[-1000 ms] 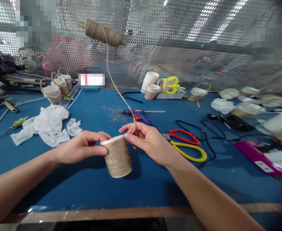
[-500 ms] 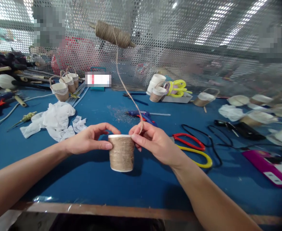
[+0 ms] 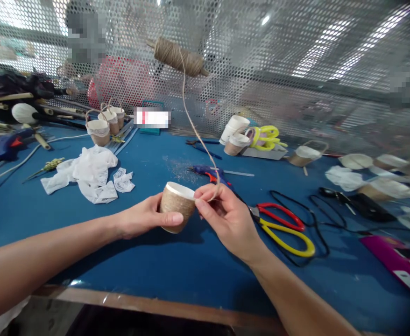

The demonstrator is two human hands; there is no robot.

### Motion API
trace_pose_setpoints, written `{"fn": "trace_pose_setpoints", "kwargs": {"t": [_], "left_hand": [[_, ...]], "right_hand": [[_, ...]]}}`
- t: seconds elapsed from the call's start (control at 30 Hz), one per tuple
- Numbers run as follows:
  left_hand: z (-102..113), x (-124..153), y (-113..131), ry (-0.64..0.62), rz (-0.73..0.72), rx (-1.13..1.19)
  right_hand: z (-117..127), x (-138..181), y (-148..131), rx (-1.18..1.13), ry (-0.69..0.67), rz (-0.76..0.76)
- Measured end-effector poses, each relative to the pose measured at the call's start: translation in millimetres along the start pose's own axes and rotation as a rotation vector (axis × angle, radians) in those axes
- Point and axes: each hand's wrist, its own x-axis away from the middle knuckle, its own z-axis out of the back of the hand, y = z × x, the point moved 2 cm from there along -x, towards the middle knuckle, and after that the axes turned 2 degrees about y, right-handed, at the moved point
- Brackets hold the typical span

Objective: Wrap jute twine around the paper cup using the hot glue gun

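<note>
The twine-wrapped cup (image 3: 176, 206) is held above the blue table (image 3: 177, 270), tipped so its white rim faces up and away from the person and its long axis leans toward the mesh screen (image 3: 296, 70); it sits between the two hands, a little nearer the left. The left hand (image 3: 140, 218) cradles the cup from below and from the left side, thumb laid across the wrapped wall, fingers curled closed around it. The right hand (image 3: 228, 217) touches the cup at the rim on its right side, thumb and forefinger pinched narrowly on the twine strand (image 3: 194, 130), the other fingers loosely bent. From that pinch the strand rises up and slightly left of the cup to the twine spool (image 3: 177, 57) hanging on the screen, well above the cup. Just right of the cup, beyond the right hand, lie the red-and-yellow scissors (image 3: 282, 228); behind the cup, a blue glue gun (image 3: 208, 171); to the cup's left, well apart, a heap of white lace (image 3: 89, 172), and farther back small finished baskets (image 3: 102, 128)
</note>
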Motion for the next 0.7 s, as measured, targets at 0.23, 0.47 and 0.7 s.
{"fn": "trace_pose_setpoints", "kwargs": {"t": [0.23,0.47,0.7], "left_hand": [[-6,3,3,0.102,-0.048,-0.072],[-5,3,-2,0.057,-0.003,-0.020],[4,4,15,0.212,-0.228,-0.487]], "right_hand": [[-2,2,-6,0.014,0.054,0.017],[-2,2,-6,-0.061,0.041,-0.005],[2,0,-3,-0.040,0.047,-0.002]]}}
